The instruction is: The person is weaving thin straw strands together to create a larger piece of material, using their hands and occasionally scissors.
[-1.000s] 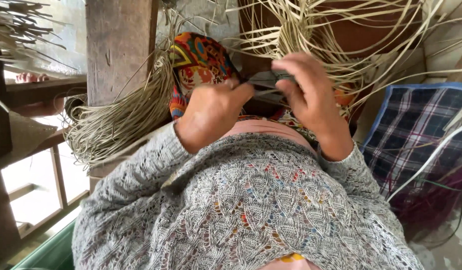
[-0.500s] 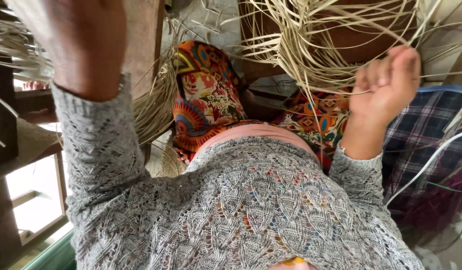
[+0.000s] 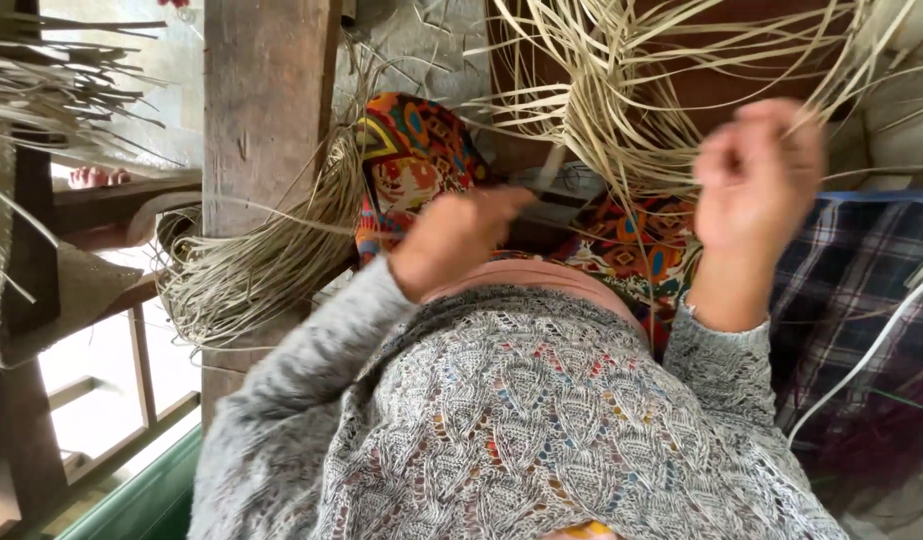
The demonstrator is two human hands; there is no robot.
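Note:
My left hand (image 3: 459,238) sits low over my lap, its fingers pinched on a pale straw strip that runs up toward the tangle of straw strips (image 3: 621,110) ahead. My right hand (image 3: 756,180) is raised to the right, blurred, with its fingers curled around thin strips pulled from that same tangle. Under both hands lies the bright patterned cloth (image 3: 413,160) over my legs. A grey knitted sweater (image 3: 521,420) covers my arms and chest.
A wooden post (image 3: 266,100) stands at the left with a coiled bundle of straw (image 3: 241,270) hanging beside it. A checked cloth (image 3: 861,300) lies at the right, crossed by a white cord (image 3: 861,350). More straw ends stick out at the upper left.
My left hand has dropped from high at the upper left back to my lap and pinched a strip. My right hand has stayed raised at the right, shifting slightly left.

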